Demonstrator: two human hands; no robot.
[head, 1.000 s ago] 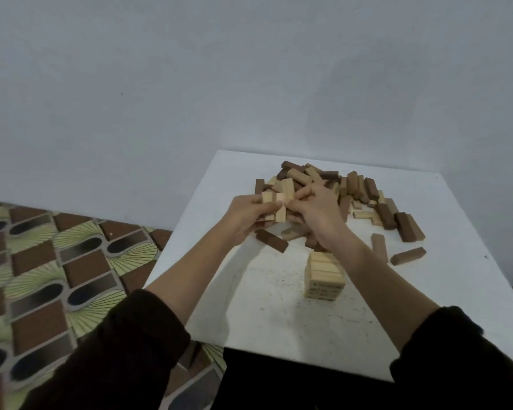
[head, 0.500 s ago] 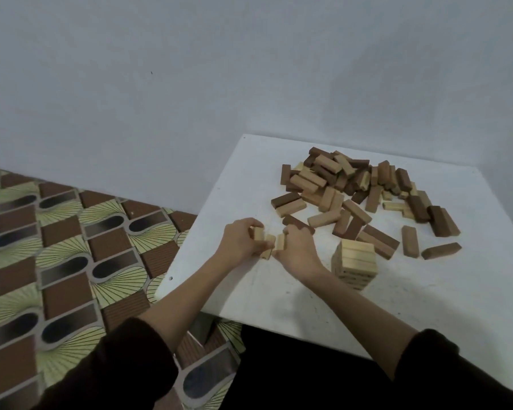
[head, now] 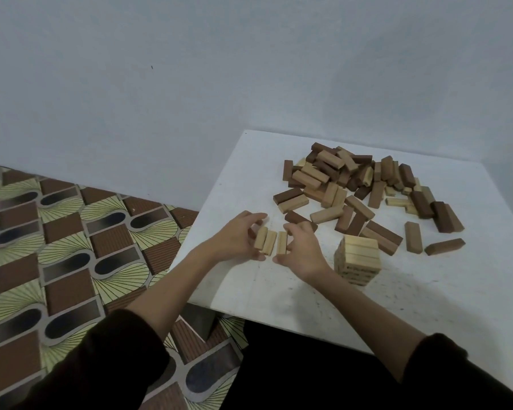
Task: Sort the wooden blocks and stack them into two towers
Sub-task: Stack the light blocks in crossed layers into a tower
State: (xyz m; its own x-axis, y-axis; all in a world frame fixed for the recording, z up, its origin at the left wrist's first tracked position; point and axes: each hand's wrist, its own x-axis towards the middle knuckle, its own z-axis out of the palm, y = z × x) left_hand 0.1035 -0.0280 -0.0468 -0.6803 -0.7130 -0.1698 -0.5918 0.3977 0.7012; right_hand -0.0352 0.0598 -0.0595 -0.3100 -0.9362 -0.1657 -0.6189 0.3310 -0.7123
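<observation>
Plainly these are small, stiff, light pieces of cut wood, and they will not give under the fingers. Close to the left edge of the table (head: 427,291), a pair of pale blocks (head: 265,240) lies side by side, with a third pale block (head: 282,242) just beside them across a narrow gap. The left hand (head: 234,239) pinches the pair lengthwise, fingers curled over the far ends and thumb at the near ends. The right hand (head: 304,251) does the same to the third block. Whether the three rest on the table or sit a shade off it I cannot tell.

Judging by the smooth sawn faces, the blocks are apt to slide against one another, so an end-to-end pinch on several at once holds only while they are pressed flush. Closing the row along its long sides first, then lifting it as one, looks the safer hold.

Just right of the right hand, toward the front edge, stands the pale tower (head: 357,255), squarely stacked. It is the thing to be careful of: light blocks stacked dry will likely shift at a nudge, so a new layer wants setting down straight from above. The loose heap (head: 353,184) of dark and pale blocks sprawls toward the far edge and the far right corner, apart from both hands
</observation>
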